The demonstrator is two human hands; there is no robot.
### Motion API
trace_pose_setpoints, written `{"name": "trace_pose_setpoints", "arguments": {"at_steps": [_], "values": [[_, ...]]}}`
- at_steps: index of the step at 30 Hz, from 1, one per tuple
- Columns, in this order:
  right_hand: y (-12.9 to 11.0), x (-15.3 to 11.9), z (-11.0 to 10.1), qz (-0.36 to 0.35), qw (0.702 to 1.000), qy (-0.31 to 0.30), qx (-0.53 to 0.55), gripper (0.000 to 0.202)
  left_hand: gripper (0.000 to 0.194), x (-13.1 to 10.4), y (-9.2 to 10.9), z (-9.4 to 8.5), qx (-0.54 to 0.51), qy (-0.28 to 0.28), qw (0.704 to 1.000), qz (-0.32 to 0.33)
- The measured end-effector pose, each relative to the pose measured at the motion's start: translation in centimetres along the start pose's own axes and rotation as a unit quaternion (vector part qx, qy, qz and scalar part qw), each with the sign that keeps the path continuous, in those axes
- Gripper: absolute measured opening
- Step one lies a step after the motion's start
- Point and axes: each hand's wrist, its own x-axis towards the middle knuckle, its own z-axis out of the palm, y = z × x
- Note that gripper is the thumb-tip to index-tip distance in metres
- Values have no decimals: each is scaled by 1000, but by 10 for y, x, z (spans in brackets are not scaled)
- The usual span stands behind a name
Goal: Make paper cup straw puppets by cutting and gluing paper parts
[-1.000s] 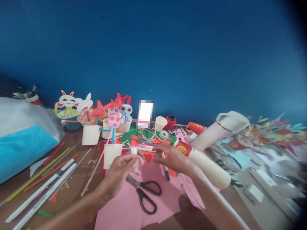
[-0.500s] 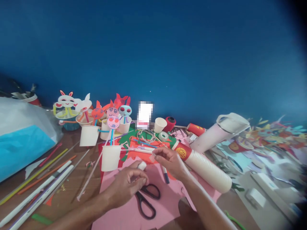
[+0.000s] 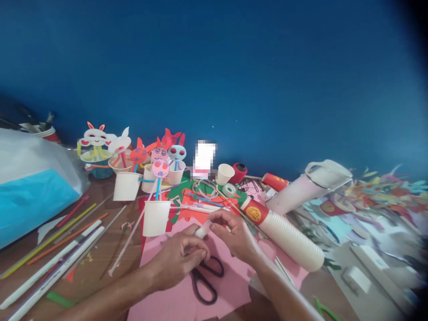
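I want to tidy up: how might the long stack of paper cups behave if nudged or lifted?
The cup stack would probably roll, being round and on its side. Lifted by one end, it could sag or separate, since it looks nested.

From here the scissors [image 3: 203, 285] have handles like smooth black plastic, over matt pink paper [image 3: 230, 285]. Left of them, the tabletop [image 3: 100, 249] looks like brown wood; beyond them stands a matt white paper cup [image 3: 156, 218]. Far left of the scissors, the bag [image 3: 36, 191] seems filmy, faintly glossy plastic.
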Motion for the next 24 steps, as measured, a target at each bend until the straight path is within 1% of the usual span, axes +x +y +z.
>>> {"name": "trace_pose_setpoints", "arguments": {"at_steps": [4,7,11,14,20,24], "values": [[-7,-3,1,-58,997,-11,-52,13,19,-1,-4,0,16,-8,1000,-7],[-9,-4,1,-77,995,-17,-60,12,18,0,-5,0,20,-12,1000,-3],[-9,-5,4,-76,995,-18,-59,9,18,-1,0,-2,1,-10,1000,6],[-6,-6,7,-62,996,-24,-62,10,18,-4,2,0,-16,-2,1000,6],[1,-11,15,-36,997,-18,-63,9,19,-5,-5,8,-36,1,999,-10],[2,-9,10,-33,997,-20,-62,10,19,-2,-6,7,-62,-5,998,-13]]}}
